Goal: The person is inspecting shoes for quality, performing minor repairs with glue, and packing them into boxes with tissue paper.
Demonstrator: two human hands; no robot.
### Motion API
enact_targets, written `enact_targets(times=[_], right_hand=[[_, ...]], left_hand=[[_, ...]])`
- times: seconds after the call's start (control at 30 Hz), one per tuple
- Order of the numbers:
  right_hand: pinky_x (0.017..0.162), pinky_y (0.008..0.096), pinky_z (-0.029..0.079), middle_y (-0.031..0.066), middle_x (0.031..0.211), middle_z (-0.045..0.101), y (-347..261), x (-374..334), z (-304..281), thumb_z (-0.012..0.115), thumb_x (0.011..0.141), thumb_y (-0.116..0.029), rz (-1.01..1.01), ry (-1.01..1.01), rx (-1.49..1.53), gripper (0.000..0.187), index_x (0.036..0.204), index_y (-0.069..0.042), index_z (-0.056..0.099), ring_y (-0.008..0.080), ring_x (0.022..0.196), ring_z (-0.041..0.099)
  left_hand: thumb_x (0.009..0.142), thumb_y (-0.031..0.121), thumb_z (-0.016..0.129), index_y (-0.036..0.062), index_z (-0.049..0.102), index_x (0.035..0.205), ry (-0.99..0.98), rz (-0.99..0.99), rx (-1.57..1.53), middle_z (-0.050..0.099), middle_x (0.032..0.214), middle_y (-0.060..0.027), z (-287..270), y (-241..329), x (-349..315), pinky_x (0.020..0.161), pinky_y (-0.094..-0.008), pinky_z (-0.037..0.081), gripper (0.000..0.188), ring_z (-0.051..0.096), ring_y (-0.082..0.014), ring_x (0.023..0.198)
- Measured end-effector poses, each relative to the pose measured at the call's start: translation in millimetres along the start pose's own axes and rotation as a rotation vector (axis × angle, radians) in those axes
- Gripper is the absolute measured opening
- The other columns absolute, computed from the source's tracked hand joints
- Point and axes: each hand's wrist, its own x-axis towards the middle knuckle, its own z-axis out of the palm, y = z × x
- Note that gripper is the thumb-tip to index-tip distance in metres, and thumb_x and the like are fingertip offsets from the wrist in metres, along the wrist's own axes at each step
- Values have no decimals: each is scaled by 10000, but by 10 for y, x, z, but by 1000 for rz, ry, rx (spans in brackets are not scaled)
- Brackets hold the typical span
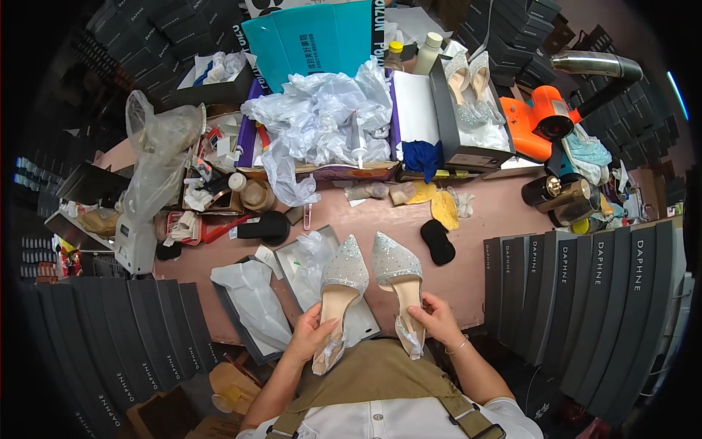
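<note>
Two silvery, glittering pointed-toe shoes are held side by side over the table's near edge, toes pointing away from me. My left hand [313, 333] is closed around the heel part of the left shoe [344, 268], thumb on its insole. The right shoe [396, 260] is gripped the same way by my right hand [434, 320], thumb inside near the heel. Clear wrap covers the back of both shoes. Beneath and left of them lies an opened grey shoebox [239, 322] with white tissue paper [256, 304]. Its other half [364, 333] sits partly under the left shoe.
Stacked grey shoeboxes [585, 293] wall both sides. A purple-edged box [395, 132] of crumpled plastic [322, 102] stands at the back, beside a box with another glittery pair [468, 95]. An orange heat blower [530, 121] is at right; a black pad [437, 242] lies on the pink table [468, 274].
</note>
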Motion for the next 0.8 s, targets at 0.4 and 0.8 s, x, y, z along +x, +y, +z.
enact_targets(times=[0.4, 0.8], right_hand=[[641, 214, 450, 5, 781, 610, 44, 120, 57, 640, 849, -148, -58, 82, -124, 226, 1003, 10, 594, 56, 706, 541], [657, 234, 475, 41, 806, 630, 59, 79, 0, 631, 852, -175, -120, 71, -105, 251, 1009, 17, 592, 85, 711, 573]], left_hand=[[859, 54, 572, -12, 450, 1241, 22, -56, -125, 595, 1019, -47, 5, -64, 55, 743, -220, 469, 406, 572, -82, 846], [876, 61, 547, -3, 463, 1225, 92, 38, -130, 596, 992, -42, 148, -136, -112, 730, -218, 471, 364, 576, -78, 833]])
